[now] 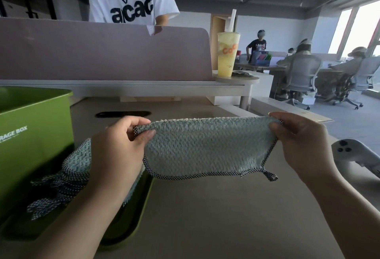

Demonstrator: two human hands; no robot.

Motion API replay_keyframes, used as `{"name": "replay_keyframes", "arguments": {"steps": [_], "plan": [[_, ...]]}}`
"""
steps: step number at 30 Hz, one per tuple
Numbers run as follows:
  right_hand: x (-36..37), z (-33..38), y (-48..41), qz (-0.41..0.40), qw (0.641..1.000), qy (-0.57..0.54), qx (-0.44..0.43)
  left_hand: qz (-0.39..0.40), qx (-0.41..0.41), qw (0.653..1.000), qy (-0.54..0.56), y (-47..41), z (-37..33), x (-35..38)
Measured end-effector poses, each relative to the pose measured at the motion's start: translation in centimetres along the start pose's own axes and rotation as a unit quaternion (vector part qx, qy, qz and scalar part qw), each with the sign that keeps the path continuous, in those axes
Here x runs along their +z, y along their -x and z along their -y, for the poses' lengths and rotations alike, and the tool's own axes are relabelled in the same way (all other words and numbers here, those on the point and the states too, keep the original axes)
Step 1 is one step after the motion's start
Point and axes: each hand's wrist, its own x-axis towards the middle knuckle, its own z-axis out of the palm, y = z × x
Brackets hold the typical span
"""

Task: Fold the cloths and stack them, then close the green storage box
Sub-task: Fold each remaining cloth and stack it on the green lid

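Your left hand (121, 143) and right hand (298, 135) pinch the green cloth's (207, 145) top corners, holding it taut above the counter (205, 217) so it hangs square for folding.

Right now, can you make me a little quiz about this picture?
1. True or false: both hands hold the cloth in the air.
2. Is the green box open or closed?
3. What lies under the cloth pile? A) lid B) cup C) chair

Key:
1. True: left hand and right hand each pinch a top corner.
2. Open.
3. A, the green lid.
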Motion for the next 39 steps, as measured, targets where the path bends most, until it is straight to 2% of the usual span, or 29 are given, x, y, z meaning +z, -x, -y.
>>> {"name": "replay_keyframes", "arguments": {"steps": [8,10,12,14,17,20,23,27,30,32,34,36,39], "plan": [[-0.1,-0.1,0.0,-0.013,1.0,-0.003,-0.013,-0.025,0.035,0.999,-0.003,-0.1,0.0,-0.2],[-0.2,0.2,0.0,-0.031,0.999,-0.034,-0.007,-0.02,0.028,0.998,0.044,-0.2,-0.3,-0.4],[-0.5,0.5,0.0,-0.035,0.988,-0.148,0.038,0.005,-0.029,0.987,0.158,-0.2,-1.0,-0.5],[-0.7,0.9,0.1,-0.007,0.96,-0.264,0.09,0.024,-0.094,0.959,0.265,-0.2,-1.6,-0.4],[-0.9,1.3,0.1,0.005,0.93,-0.329,0.163,0.035,-0.189,0.908,0.372,-0.4,-1.9,0.0],[-0.8,1.1,0.2,0.009,0.916,-0.317,0.246,0.045,-0.243,0.898,0.364,-0.5,-1.5,0.3],[-0.2,0.0,0.2,0.036,0.93,-0.228,0.288,0.069,-0.242,0.927,0.28,-0.1,-1.1,0.5],[1.1,-2.0,0.6,0.094,0.97,0.013,0.224,0.087,-0.195,0.963,0.162,0.5,-1.3,0.5],[1.7,-2.1,1.1,0.143,0.959,0.143,0.2,0.107,-0.187,0.961,0.173,0.6,-1.5,0.2],[2.1,-1.6,1.4,0.144,0.956,0.2,0.161,0.127,-0.178,0.958,0.188,0.7,-1.7,0.2],[2.6,-0.3,1.8,0.147,0.971,0.171,0.083,0.147,-0.167,0.951,0.213,0.8,-1.8,0.2],[3.4,2.3,2.2,0.203,0.975,0.093,0.001,0.172,-0.159,0.941,0.246,0.8,-2.2,0.1],[4.3,6.5,2.2,0.361,0.929,0.015,-0.079,0.201,-0.139,0.919,0.31,0.8,-2.9,-0.2]]}}
